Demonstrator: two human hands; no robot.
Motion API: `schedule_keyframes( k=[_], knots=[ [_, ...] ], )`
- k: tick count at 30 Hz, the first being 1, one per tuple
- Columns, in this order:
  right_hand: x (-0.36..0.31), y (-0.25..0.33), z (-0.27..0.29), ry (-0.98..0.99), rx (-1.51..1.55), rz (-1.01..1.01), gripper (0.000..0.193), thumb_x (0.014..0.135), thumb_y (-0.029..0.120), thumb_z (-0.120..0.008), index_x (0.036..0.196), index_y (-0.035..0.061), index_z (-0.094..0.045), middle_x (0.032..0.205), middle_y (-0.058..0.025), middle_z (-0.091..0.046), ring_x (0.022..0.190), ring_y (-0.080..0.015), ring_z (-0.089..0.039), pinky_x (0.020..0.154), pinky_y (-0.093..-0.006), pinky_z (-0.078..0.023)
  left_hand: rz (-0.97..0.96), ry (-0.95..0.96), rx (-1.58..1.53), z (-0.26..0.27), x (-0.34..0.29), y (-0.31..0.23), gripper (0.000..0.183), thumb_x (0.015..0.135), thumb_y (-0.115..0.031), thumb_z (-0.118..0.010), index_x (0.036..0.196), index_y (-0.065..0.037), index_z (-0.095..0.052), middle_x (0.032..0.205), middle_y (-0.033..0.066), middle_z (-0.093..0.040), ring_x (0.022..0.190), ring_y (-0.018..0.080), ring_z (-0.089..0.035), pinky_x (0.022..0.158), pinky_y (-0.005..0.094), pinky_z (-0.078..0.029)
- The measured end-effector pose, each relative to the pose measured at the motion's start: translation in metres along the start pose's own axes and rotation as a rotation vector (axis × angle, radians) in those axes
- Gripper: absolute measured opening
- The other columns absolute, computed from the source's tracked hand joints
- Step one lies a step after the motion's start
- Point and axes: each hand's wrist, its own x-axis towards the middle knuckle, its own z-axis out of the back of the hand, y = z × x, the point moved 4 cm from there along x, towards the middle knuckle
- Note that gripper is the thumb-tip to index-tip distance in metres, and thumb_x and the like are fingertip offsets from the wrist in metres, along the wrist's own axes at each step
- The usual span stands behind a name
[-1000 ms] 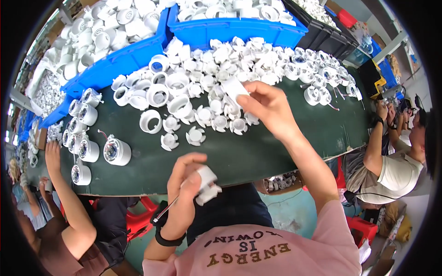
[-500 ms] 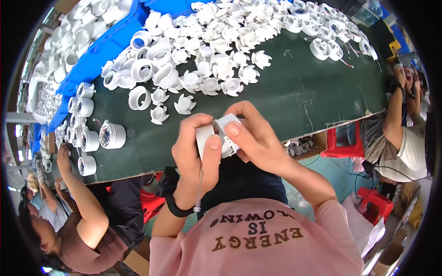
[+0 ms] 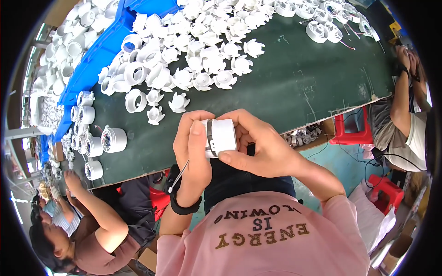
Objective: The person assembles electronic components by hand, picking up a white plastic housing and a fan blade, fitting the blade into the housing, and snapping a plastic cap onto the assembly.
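Note:
In front of me, above the table's near edge, both hands hold a white cylindrical housing (image 3: pixel 224 135) between them. My left hand (image 3: pixel 191 147) is closed round its left end, thumb along the side. My right hand (image 3: pixel 267 149) grips the right end, with the thumb underneath and the fingers curled over it. A dark gap or band shows between the housing and its left part; whether the parts are joined I cannot tell. A thin pale wire (image 3: pixel 179 175) with a small plug hangs past my left wrist. My fingers hide the far side.
White fan impellers (image 3: pixel 202 80) and white rings (image 3: pixel 136 100) lie heaped on the dark green table (image 3: pixel 285 99). Round white motor units (image 3: pixel 114 140) stand at left; others lie far right. Blue bins (image 3: pixel 94 53) hold white parts. Co-workers sit left and right, near red stools (image 3: pixel 352 131).
The white pieces, tilted and apart before, now sit in line against each other. My right hand has turned round the housing. The view has shifted slightly.

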Motion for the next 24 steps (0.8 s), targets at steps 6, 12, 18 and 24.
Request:
schedule_keyframes(
  k=[6,12,18,24],
  knots=[
    [-0.006,0.008,0.003,-0.069,-0.013,0.058,0.054,0.086,0.007,-0.066,0.129,0.0015,-0.035,0.101,-0.0077,-0.06,0.084,-0.0069,-0.056,0.065,-0.0212,-0.045,-0.149,-0.002,0.064,0.002,0.001,0.0,0.047,0.099,-0.038,-0.031,0.1,0.003,-0.055,0.084,0.007,-0.058,0.075,0.0117,-0.052,0.066,0.0248,-0.041],
    [-0.005,0.005,0.002,-0.062,0.023,0.058,0.044,0.092,0.017,-0.061,0.124,0.0014,-0.035,0.092,-0.0064,-0.062,0.076,-0.0058,-0.053,0.065,-0.0214,-0.044,-0.186,-0.014,0.117,-0.003,-0.001,-0.01,0.052,0.098,-0.042,-0.031,0.103,0.003,-0.056,0.084,0.0088,-0.059,0.074,0.0121,-0.053,0.065,0.0249,-0.04],
    [-0.003,0.0,0.0,-0.051,0.014,0.085,0.04,0.095,0.021,-0.056,0.123,0.0007,-0.035,0.089,-0.0073,-0.061,0.075,-0.0063,-0.051,0.065,-0.023,-0.044,-0.217,-0.048,0.149,-0.002,0.0,-0.009,0.051,0.096,-0.041,-0.033,0.101,0.004,-0.057,0.083,0.0098,-0.059,0.071,0.0132,-0.053,0.062,0.0259,-0.041],
    [-0.003,-0.001,-0.004,-0.07,-0.209,0.181,0.043,0.096,0.03,-0.052,0.122,0.0004,-0.035,0.085,-0.0128,-0.061,0.063,-0.0165,-0.059,0.059,-0.0277,-0.047,-0.276,-0.068,0.186,-0.001,-0.004,-0.008,0.05,0.095,-0.039,-0.033,0.101,0.005,-0.057,0.082,0.0123,-0.06,0.069,0.0166,-0.056,0.061,0.0274,-0.042]
  ],
)
